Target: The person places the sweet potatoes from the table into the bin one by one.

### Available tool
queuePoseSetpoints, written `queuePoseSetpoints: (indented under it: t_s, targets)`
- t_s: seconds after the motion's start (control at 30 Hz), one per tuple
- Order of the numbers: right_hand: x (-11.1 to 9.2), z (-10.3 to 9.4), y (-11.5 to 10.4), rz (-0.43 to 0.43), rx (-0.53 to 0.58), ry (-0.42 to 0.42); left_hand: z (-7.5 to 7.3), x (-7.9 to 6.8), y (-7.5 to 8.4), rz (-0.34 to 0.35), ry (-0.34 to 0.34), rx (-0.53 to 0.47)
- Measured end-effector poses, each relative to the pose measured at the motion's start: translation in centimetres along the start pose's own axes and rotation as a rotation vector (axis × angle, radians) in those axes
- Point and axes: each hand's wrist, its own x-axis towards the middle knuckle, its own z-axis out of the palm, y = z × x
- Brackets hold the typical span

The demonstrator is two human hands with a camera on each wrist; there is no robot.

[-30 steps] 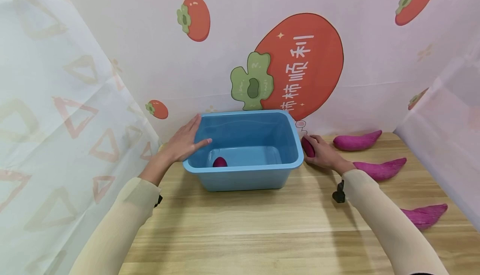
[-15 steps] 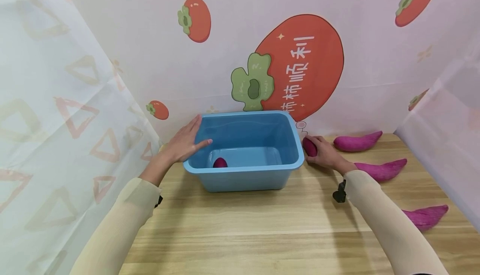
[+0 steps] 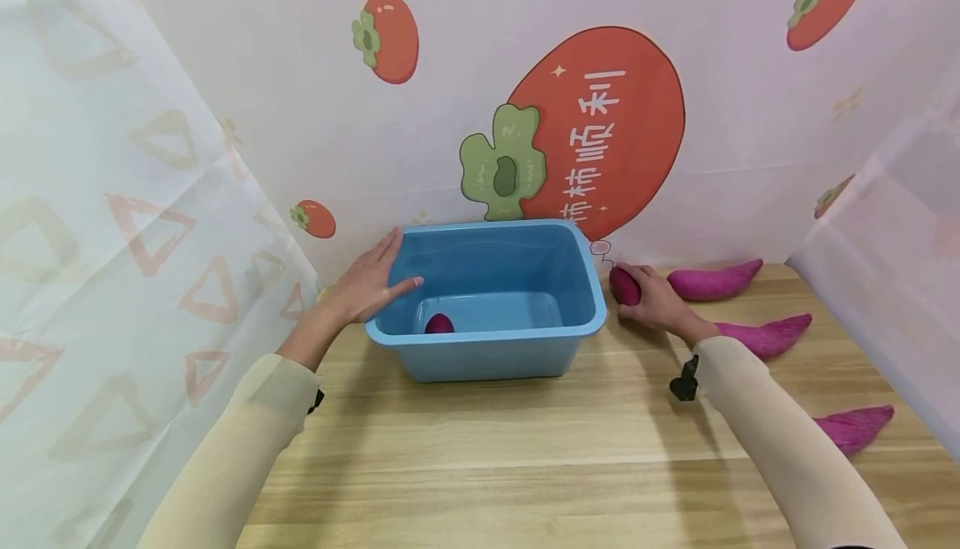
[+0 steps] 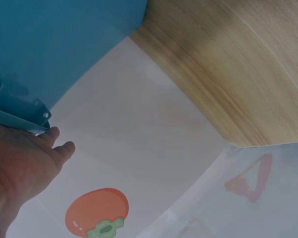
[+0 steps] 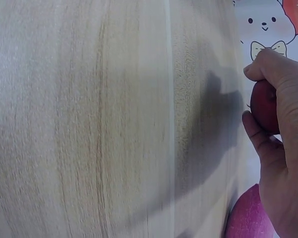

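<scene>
A blue plastic tub [image 3: 487,357] stands on the wooden table near the back wall. My left hand [image 3: 367,282] rests on its left rim, fingers straight and thumb stretched out over the inside; the left wrist view shows this hand [image 4: 25,158] against the tub's edge [image 4: 20,121]. Inside the tub, near its front left, lies a dark red round thing [image 3: 439,324], partly hidden by the front wall. Just right of the tub, my right hand [image 3: 656,299] grips a dark red round fruit [image 3: 625,286] between thumb and fingers; the fruit [image 5: 264,104] shows a small dimple.
Three purple sweet potatoes lie on the right: one at the back [image 3: 716,281], one in the middle [image 3: 768,336] partly behind my right wrist, one nearer [image 3: 858,426] partly covered by my sleeve. A printed cloth wall [image 3: 420,149] closes off the back; others flank both sides.
My right hand, with the dark red fruit in it, has shifted slightly right and away from the tub. My left hand and the tub have stayed in place.
</scene>
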Motion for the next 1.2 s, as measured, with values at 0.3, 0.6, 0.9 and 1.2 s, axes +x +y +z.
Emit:
queuePoseSetpoints:
  t_s: [0.3, 0.6, 0.9, 1.2]
  targets:
    - [0.0, -0.3, 0.2, 0.033, 0.027, -0.006, -0.1, -0.1, 0.2, -0.002, 0.000, -0.011]
    - [-0.1, -1.4, -0.6, 0.013, 0.019, 0.011, -0.1, -0.1, 0.1, -0.002, -0.003, -0.010]
    - [-0.2, -2.3, -1.0, 0.015, 0.006, 0.030, -0.1, -0.2, 0.1, -0.003, 0.000, -0.009]
    - [-0.2, -3.0, -1.1, 0.002, -0.006, 0.026, 0.0, -0.1, 0.1, -0.003, -0.001, -0.013]
